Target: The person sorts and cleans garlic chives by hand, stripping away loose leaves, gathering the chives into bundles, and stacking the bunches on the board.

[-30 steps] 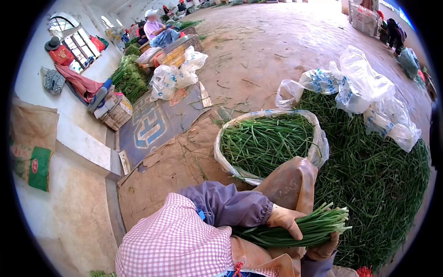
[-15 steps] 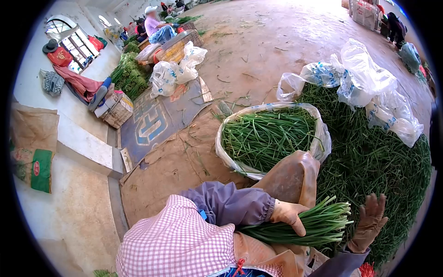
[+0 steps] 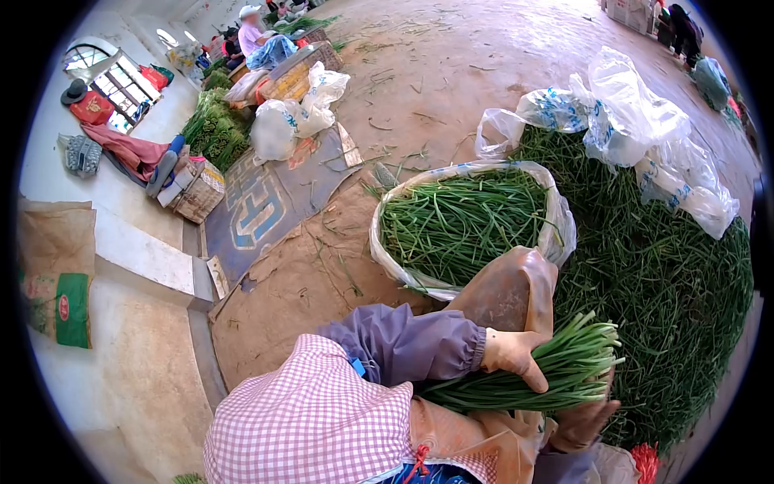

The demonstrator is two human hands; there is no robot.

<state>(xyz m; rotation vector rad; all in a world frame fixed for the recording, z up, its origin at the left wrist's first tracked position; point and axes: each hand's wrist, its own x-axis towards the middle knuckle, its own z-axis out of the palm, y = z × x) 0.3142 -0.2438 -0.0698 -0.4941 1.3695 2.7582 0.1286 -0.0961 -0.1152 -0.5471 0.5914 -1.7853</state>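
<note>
My left hand (image 3: 516, 357), in a tan glove, is wrapped over a bunch of long green stalks (image 3: 576, 355) that look like garlic chives. The bunch lies across my lap, pale ends pointing right. My right hand (image 3: 587, 421), in a brown glove, is just below those ends, fingers stretched out and holding nothing; whether it touches the stalks is unclear. Beyond my raised knee stands a basket (image 3: 375, 242) lined with clear plastic and filled with loose green stalks (image 3: 468, 222). A large heap of stalks (image 3: 661, 306) spreads along my right side.
Clear plastic bags (image 3: 637, 121) lie on top of the heap. Red ties (image 3: 645, 461) show near my right arm. Brown sheeting (image 3: 298, 298) and a blue printed mat (image 3: 262, 214) cover floor to the left. Farther back, a person (image 3: 262, 44) sits beside a woven basket (image 3: 310, 68).
My right hand has come down and left from its raised, spread position to below the pale ends of the bunch. The left hand keeps its hold. The view has shifted slightly.
</note>
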